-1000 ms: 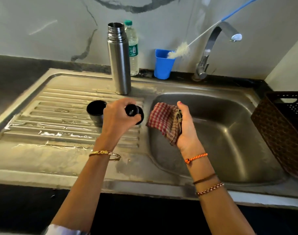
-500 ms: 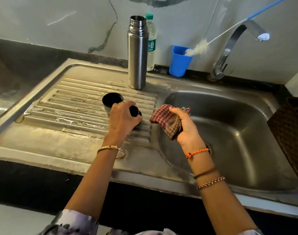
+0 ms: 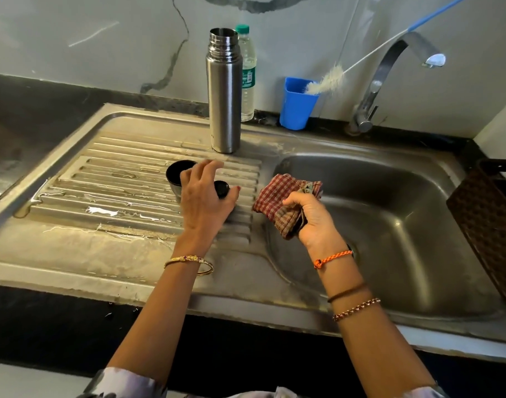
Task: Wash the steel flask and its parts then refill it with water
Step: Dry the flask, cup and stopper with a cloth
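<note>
While my right hand (image 3: 309,216) bunches the cloth (image 3: 277,202) over the basin edge, ready for drying I'd judge, my left hand (image 3: 205,196) rests with loose, spread fingers over the stopper (image 3: 221,189) on the drainboard (image 3: 116,179), not clearly gripping it. Just behind sits the cup (image 3: 178,172), drying I suppose; farther back the flask (image 3: 224,93) stands upright and uncapped.

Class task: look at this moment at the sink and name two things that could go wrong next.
The open steel flask stands tall and narrow on the draining board, right behind the left hand; a careless lift could topple it. Puddles on the board could let the small black stopper or cup slide.
</note>
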